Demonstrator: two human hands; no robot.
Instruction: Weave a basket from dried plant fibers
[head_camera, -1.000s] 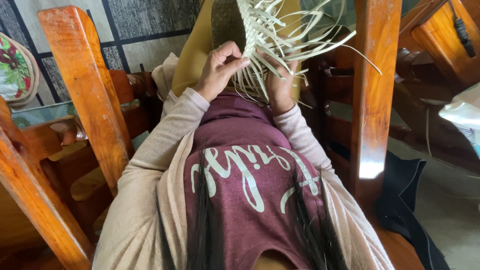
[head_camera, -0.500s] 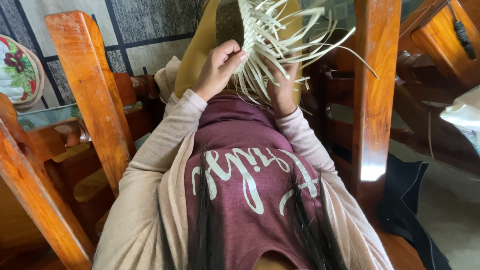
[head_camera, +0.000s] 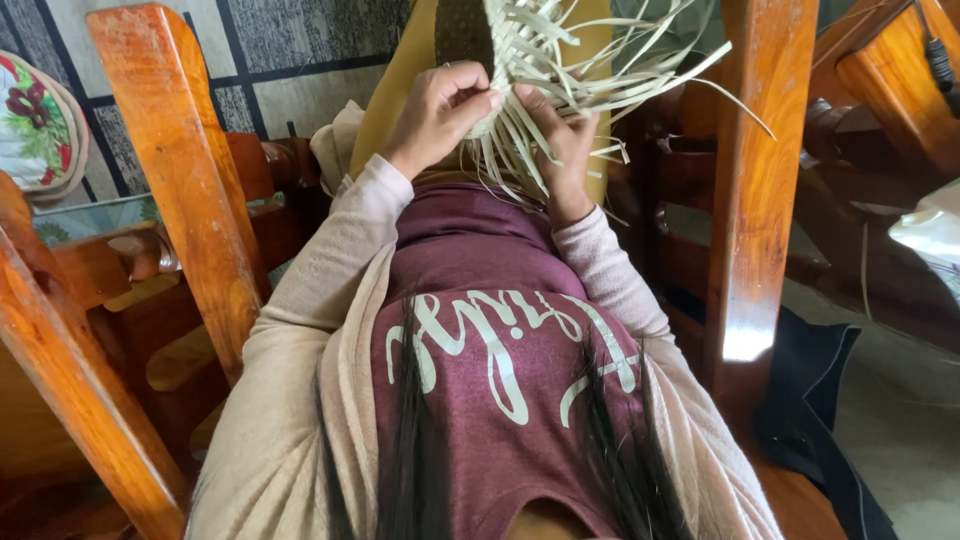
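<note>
Both hands pinch pale loose strips at the edge of a half-woven palm-leaf mat (head_camera: 520, 50) held over the lap, left hand (head_camera: 437, 115) beside right hand (head_camera: 560, 150), between wooden chair posts (head_camera: 755, 180).

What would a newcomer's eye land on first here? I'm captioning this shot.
The half-woven palm-strip piece at top centre, loose pale strips fanning out to the right. Both hands pinch its lower edge: left hand, right hand. Glossy orange-brown wooden chair posts frame the scene on either side.
</note>
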